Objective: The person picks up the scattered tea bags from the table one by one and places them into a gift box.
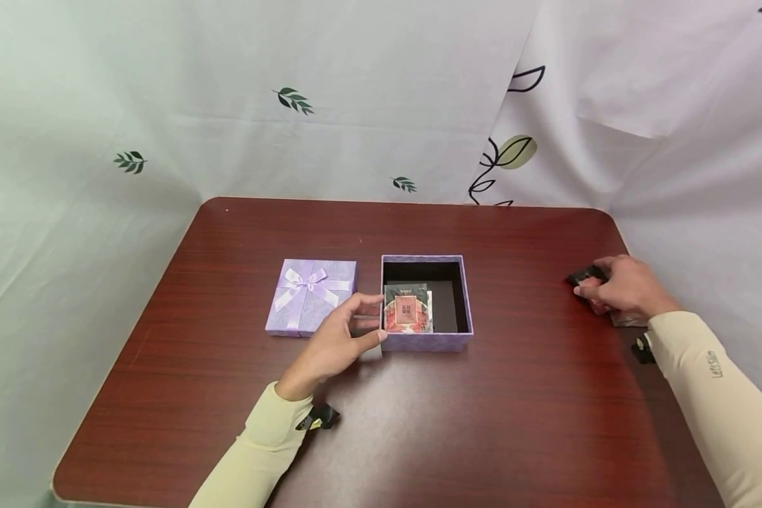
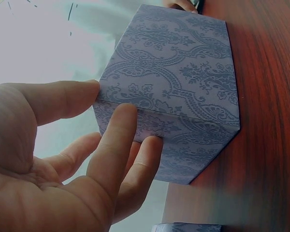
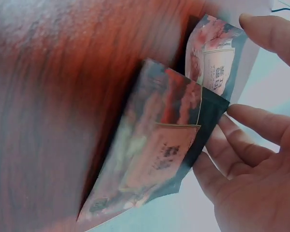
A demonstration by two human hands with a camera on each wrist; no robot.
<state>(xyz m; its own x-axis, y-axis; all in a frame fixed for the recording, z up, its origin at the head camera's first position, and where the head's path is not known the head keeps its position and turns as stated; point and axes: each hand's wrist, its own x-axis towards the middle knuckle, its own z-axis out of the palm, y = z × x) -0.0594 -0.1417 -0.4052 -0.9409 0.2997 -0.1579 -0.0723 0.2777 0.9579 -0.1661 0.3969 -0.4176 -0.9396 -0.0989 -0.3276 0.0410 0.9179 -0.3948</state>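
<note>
A purple patterned gift box [image 1: 427,343] stands without its lid mid-table. Inside, against its left side, lies a dark-and-red printed sachet [image 1: 406,310], with a pale edge of something behind it. My left hand [image 1: 336,342] is at the box's left side, thumb by the front corner; in the left wrist view its fingertips [image 2: 128,111] touch the patterned wall. At the table's right edge, my right hand [image 1: 629,286] is over similar sachets. In the right wrist view, its fingers touch the nearer sachet [image 3: 159,150], and the thumb is beside the farther sachet [image 3: 215,58].
The purple lid [image 1: 311,296] with a ribbon bow lies left of the box. Both are on a reddish-brown wooden table [image 1: 514,409]. White cloth [image 1: 355,85] with leaf prints hangs behind and at the sides.
</note>
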